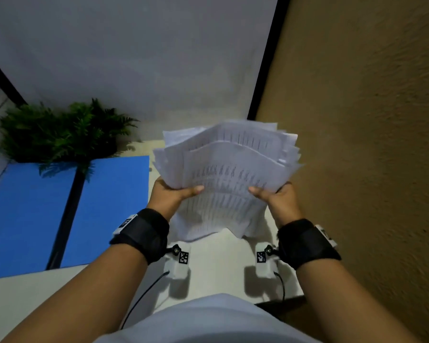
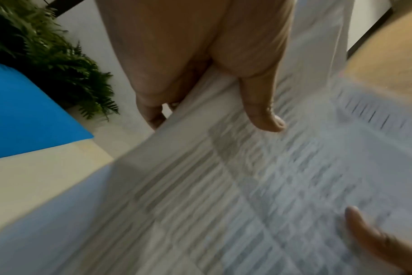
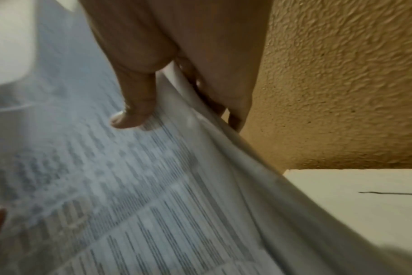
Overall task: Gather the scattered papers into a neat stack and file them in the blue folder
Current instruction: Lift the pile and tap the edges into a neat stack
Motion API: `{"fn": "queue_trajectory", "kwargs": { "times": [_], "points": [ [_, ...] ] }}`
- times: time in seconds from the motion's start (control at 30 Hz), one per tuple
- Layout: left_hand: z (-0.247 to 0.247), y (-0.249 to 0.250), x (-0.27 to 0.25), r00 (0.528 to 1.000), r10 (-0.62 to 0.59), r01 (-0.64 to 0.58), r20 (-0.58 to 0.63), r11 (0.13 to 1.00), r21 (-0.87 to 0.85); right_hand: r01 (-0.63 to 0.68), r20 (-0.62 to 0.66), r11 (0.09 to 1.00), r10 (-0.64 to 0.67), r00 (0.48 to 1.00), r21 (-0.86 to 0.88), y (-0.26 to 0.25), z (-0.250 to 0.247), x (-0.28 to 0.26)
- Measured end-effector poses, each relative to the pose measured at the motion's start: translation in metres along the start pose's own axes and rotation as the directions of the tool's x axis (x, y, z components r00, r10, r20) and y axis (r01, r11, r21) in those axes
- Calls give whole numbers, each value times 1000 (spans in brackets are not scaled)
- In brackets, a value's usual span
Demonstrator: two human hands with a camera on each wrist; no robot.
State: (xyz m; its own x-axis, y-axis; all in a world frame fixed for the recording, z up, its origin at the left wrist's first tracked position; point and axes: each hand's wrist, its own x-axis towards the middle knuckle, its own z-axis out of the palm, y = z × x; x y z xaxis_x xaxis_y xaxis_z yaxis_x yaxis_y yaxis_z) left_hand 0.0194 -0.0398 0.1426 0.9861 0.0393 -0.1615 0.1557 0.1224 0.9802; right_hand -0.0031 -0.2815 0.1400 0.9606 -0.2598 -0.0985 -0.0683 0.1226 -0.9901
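The papers (image 1: 229, 179) at centre are white with rows of grey-black print. The folder (image 1: 27, 214) at lower left is bright blue with a black spine. The plant (image 1: 60, 129) above it is dark green. The wall (image 1: 369, 120) at right is textured ochre; the table (image 1: 216, 263) is cream.

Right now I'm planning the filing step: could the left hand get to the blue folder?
Probably yes, but not freely: the left hand grips the papers. The blue folder lies open just left of it, with nothing between.
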Motion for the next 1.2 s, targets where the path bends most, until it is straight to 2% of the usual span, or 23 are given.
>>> {"fn": "queue_trajectory", "kwargs": {
  "times": [0.13,0.27,0.4,0.57,0.63,0.73,0.83,0.93,1.0,1.07,1.13,1.2],
  "points": [
    [0,-4,2,997,-14,16,73,1000,-26,-57,-2,998,57,998,8,11,-12,-1],
    [1,-10,2,992,-50,51,114,999,0,-80,103,997,82,991,-17,10,-11,-4],
    [-9,-12,4,994,-25,26,110,1000,-5,-34,81,998,38,996,-49,7,-17,-1],
    [-1,-3,0,975,-1,2,222,1000,-3,28,145,999,-23,989,-32,-9,-4,-7],
    [2,2,2,980,25,-20,195,999,-29,78,111,997,-76,991,-18,-22,4,-12],
    [-2,9,4,986,80,-70,149,995,-73,135,-28,991,-135,990,12,-33,3,-17],
    [1,15,-1,971,121,-110,204,992,-66,198,-14,980,-198,980,-2,-39,5,-23],
    [9,18,-6,954,173,-161,244,985,-68,346,-37,936,-349,936,-65,-47,17,-36],
    [8,20,-5,955,211,-194,209,976,-99,432,-136,894,-445,885,-114,-49,19,-39],
    [6,21,-5,963,221,-203,153,971,-122,467,-203,873,-487,849,-141,-50,18,-39],
    [5,21,-7,969,229,-218,95,969,-118,512,-182,825,-556,811,-239,-50,17,-39],
    [4,21,-10,965,252,-244,74,964,-103,591,-96,727,-655,749,-349,-54,21,-42]
  ]
}}
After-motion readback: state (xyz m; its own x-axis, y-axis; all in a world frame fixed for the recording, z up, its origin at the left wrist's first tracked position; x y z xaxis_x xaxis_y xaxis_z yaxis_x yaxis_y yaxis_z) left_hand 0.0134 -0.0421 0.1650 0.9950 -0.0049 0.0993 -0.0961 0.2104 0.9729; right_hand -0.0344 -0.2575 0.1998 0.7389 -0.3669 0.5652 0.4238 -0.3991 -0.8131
